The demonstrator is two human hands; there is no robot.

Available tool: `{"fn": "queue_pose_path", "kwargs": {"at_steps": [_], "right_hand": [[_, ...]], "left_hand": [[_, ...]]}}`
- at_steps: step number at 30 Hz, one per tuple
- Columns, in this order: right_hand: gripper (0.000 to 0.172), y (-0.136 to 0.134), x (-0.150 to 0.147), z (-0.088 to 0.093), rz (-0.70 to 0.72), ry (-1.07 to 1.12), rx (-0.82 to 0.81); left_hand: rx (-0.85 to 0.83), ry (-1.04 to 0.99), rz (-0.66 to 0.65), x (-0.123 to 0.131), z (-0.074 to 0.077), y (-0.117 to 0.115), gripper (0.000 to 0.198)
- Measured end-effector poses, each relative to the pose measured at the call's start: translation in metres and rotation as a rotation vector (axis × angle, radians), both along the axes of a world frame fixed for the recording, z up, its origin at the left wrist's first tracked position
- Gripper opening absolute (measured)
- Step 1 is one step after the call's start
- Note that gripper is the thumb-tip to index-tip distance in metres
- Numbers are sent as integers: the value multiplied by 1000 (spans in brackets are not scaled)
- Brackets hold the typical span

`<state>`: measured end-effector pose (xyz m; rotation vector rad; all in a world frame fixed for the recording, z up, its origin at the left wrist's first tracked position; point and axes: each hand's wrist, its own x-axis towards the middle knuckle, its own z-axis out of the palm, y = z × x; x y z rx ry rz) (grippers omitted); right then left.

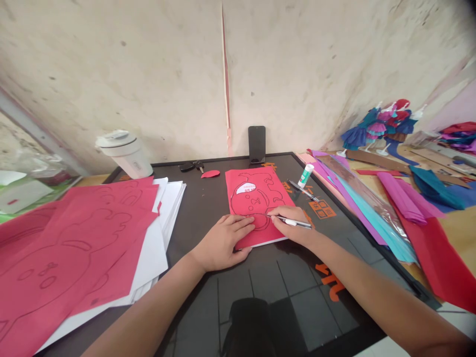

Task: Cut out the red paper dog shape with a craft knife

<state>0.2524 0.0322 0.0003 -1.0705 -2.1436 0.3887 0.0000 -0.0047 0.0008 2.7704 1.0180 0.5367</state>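
A red sheet (238, 203) with a dark-lined animal drawing lies on white paper on the black tabletop. A leaf-shaped opening in it shows white printed paper (246, 188) beneath. My left hand (225, 240) rests flat on the sheet's lower left, fingers stretched out, holding nothing. In my right hand (292, 224), at the sheet's lower right, is a slim white-and-black pen-shaped tool (295, 222). Its tip meets the drawn lines near my left fingertips; whether it is a pen or a craft knife I cannot tell. A red leaf-shaped cutout (210, 174) lies beyond the sheet.
Red drawn sheets (85, 238) cover a white paper stack (152, 263) at left, near a white cup (124, 156). Keys (197, 165), a phone (257, 145), a glue stick (306, 176) and pens (302, 189) lie around. Coloured paper (372, 213) fills the right side.
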Motion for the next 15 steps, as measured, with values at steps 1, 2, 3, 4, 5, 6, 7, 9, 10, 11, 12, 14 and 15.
{"fn": "queue_pose_path", "kwargs": {"at_steps": [1,2,3,4,5,6,7,9,10,11,12,14,15], "right_hand": [[20,-1,0,0,13,-32,34],[20,-2,0,0,24,-58,62],[20,-2,0,-1,33,-77,82],[20,-3,0,-1,39,-85,96],[20,-3,0,-1,38,-82,102],[20,-3,-1,-1,31,-67,102],[20,-3,-1,-1,17,-44,98],[20,-3,-1,-1,-15,5,88],[20,-3,-1,-1,-22,23,84],[20,-3,-1,-1,-22,35,82],[20,-3,-1,-1,-16,42,79],[20,-2,-2,-1,0,40,74],[20,-2,-2,-1,6,35,73]], "left_hand": [[-3,-2,1,0,0,0,54],[-6,-1,2,0,0,0,54],[-8,0,3,0,0,0,54],[-9,3,5,0,1,0,54],[-8,6,5,0,0,-1,54],[-7,9,4,0,0,0,53],[-4,9,3,0,0,0,53],[2,7,-1,0,0,0,53],[5,6,-2,0,-1,0,53],[6,7,-2,0,-1,0,53],[7,7,-1,0,-1,0,53],[6,10,1,0,0,0,53],[6,10,1,0,0,0,53]]}}
